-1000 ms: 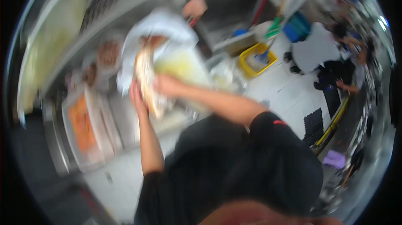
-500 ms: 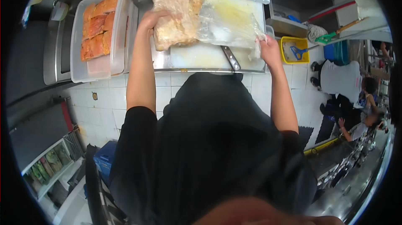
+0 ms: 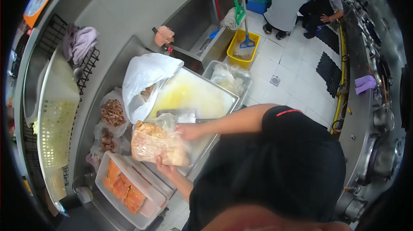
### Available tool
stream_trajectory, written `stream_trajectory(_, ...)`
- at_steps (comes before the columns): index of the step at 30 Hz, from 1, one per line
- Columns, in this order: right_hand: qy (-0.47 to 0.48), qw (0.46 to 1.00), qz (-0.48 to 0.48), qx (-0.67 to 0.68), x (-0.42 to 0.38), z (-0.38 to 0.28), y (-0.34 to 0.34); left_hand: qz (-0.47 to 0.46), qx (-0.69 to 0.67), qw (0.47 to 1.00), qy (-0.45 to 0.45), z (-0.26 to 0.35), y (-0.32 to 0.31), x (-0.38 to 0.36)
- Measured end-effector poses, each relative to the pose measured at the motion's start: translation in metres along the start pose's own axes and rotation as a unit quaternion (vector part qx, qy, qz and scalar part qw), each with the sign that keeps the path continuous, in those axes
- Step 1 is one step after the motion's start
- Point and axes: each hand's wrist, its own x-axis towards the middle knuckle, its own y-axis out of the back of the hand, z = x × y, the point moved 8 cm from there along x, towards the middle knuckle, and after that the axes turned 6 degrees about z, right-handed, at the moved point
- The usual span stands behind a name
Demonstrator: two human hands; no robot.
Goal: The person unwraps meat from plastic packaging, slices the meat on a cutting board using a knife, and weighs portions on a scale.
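A pale, browned slab of what looks like meat, in a clear plastic bag [image 3: 157, 147], lies at the near left end of the white cutting board [image 3: 202, 93]. My left hand [image 3: 165, 168] grips its lower edge, thumb up against the plastic. At its right side my right hand [image 3: 189, 131] is closed on the bag's loose plastic, close against the slab. Just beyond the slab, a cleaver [image 3: 180, 115] rests flat on the board, its handle partly behind my right forearm.
Left of me stands a clear tub [image 3: 146, 196] of orange-brown slabs. Bags of brown pieces [image 3: 112, 112] and a white plastic bag [image 3: 146, 80] sit behind the board. A yellow mop bucket [image 3: 243, 50] is on the floor; two people [image 3: 286, 5] crouch farther off.
My view has swung round to the right. The bag's stretched-out loose end is now gathered against the slab, my right hand brought in beside it. My left hand has shifted to the slab's lower edge.
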Motion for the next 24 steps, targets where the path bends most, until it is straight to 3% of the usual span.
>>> stream_trajectory(2,-0.021,0.993,-0.115,-0.012,-0.005,-0.064,0.012,0.038,-0.007,0.999,-0.033,0.000,0.014,-0.006)
stream_trajectory(3,0.016,0.998,-0.061,-0.022,-0.005,-0.095,0.026,-0.033,-0.055,0.998,0.013,-0.006,-0.001,-0.014)
stream_trajectory(4,0.012,0.997,-0.066,-0.031,-0.003,-0.117,0.033,-0.034,-0.065,0.997,0.016,-0.009,-0.017,-0.023)
stream_trajectory(6,0.049,0.997,-0.043,-0.048,0.009,-0.160,0.056,-0.099,-0.155,0.982,-0.037,-0.002,-0.070,-0.040)
stream_trajectory(7,0.050,0.998,-0.021,-0.045,0.016,-0.174,0.070,-0.174,-0.200,0.964,-0.022,0.003,-0.091,-0.046)
stream_trajectory(8,0.047,0.998,-0.023,-0.047,0.019,-0.173,0.083,-0.173,-0.204,0.963,-0.020,0.003,-0.093,-0.039)
stream_trajectory(10,0.020,0.950,-0.034,-0.310,0.021,-0.169,0.119,-0.255,-0.266,0.928,-0.047,0.016,-0.110,-0.027)
stream_trajectory(12,-0.093,0.890,-0.017,-0.445,0.019,-0.131,0.167,-0.284,-0.272,0.917,-0.065,0.031,-0.126,-0.021)
stream_trajectory(14,-0.175,0.843,0.021,-0.509,0.011,-0.120,0.224,-0.309,-0.238,0.914,-0.112,0.049,-0.137,-0.022)
stream_trajectory(15,-0.173,0.839,0.030,-0.515,0.012,-0.119,0.242,-0.319,-0.241,0.910,-0.110,0.051,-0.132,-0.011)
stream_trajectory(18,-0.212,0.819,0.096,-0.525,0.013,-0.110,0.293,-0.379,-0.248,0.884,-0.119,0.055,-0.118,0.013)
stream_trajectory(22,-0.215,0.828,0.283,-0.434,0.060,-0.102,0.358,-0.372,-0.192,0.905,-0.082,0.043,-0.129,0.025)
stream_trajectory(24,-0.277,0.905,0.293,-0.137,0.103,-0.072,0.388,-0.356,-0.178,0.916,-0.054,0.024,-0.130,0.023)
